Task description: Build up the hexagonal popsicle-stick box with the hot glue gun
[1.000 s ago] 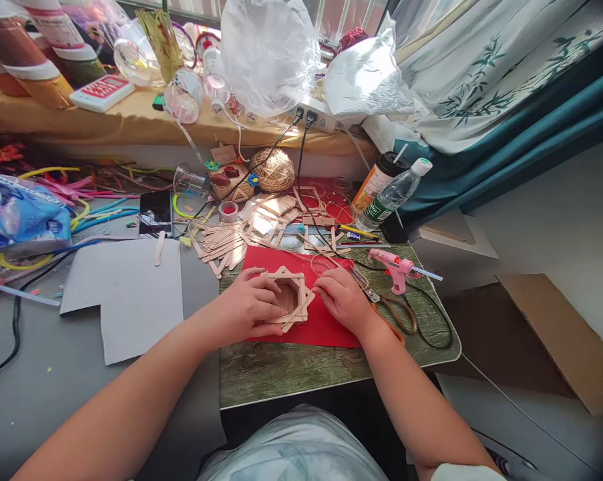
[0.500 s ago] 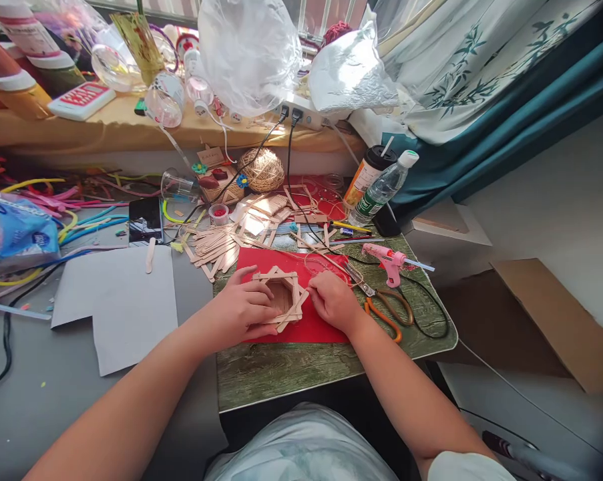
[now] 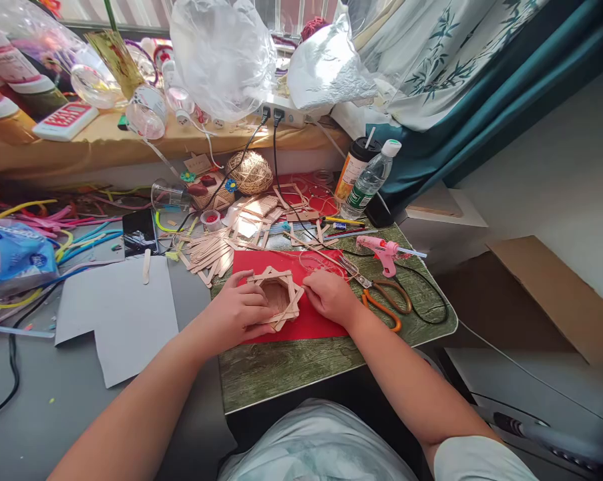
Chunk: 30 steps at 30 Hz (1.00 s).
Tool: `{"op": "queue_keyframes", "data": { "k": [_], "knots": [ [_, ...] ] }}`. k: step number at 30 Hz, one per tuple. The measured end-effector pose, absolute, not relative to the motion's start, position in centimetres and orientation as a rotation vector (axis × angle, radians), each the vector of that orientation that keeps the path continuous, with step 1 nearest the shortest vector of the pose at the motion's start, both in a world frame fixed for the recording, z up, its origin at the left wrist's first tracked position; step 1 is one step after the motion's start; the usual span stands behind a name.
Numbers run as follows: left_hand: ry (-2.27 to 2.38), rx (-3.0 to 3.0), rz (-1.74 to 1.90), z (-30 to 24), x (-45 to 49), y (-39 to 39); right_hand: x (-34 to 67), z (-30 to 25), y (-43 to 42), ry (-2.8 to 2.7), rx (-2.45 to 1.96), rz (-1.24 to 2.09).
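Note:
A small many-sided box of stacked wooden craft sticks (image 3: pixel 294 310) sits over a red sheet (image 3: pixel 308 327), its hollow facing up. My left hand (image 3: pixel 244 304) wraps the box's left side, fingers over the rim and thumb low at the front. At the right corner, my right hand (image 3: pixel 330 297) is closed in a pinch against the end of a craft stick on the top layer; its fingertips are partly hidden. Behind the sheet lies a loose pile of craft sticks (image 3: pixel 211 250). Orange-handled scissors (image 3: pixel 386 297) rest just right of my right hand.
A pink glue gun (image 3: pixel 384 250) with its cord lies at right. Behind it stand a water bottle (image 3: pixel 368 184) and a drink cup (image 3: pixel 351 170). A power cord (image 3: pixel 276 153) hangs from the sill into the sticks. Grey card (image 3: pixel 115 314) lies left.
The view has shifted, so most things sit further left. The box has turned slightly, and the top stick at its right corner lies closer in line with the rim. Both hands keep their places on it.

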<state>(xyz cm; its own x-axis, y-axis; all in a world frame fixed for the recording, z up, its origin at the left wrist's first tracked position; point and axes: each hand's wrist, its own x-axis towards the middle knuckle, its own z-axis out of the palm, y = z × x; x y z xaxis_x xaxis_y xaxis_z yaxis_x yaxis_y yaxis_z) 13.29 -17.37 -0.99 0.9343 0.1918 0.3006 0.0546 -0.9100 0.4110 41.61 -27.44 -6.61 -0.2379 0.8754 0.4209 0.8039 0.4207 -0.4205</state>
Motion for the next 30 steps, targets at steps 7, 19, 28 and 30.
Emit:
{"op": "queue_keyframes", "data": {
  "k": [7, 19, 28, 30],
  "knots": [
    [0.182, 2.488, 0.588, -1.3, 13.1, -17.0, 41.7, -6.9, -27.4, -1.926, -1.393, 0.196],
    [0.779, 1.238, 0.778, -3.7, 13.3, -16.5, 40.2, -3.8, -27.8, -1.679, -1.332, 0.323],
    [0.802, 0.856, 0.865, -3.5, 14.7, -16.6, 37.2, -0.3, -28.3, -1.457, -1.435, 0.393],
    [0.803, 0.858, 0.894, -3.6, 14.7, -16.5, 36.8, -0.3, -28.3, -1.407, -1.447, 0.415]
  ]
}}
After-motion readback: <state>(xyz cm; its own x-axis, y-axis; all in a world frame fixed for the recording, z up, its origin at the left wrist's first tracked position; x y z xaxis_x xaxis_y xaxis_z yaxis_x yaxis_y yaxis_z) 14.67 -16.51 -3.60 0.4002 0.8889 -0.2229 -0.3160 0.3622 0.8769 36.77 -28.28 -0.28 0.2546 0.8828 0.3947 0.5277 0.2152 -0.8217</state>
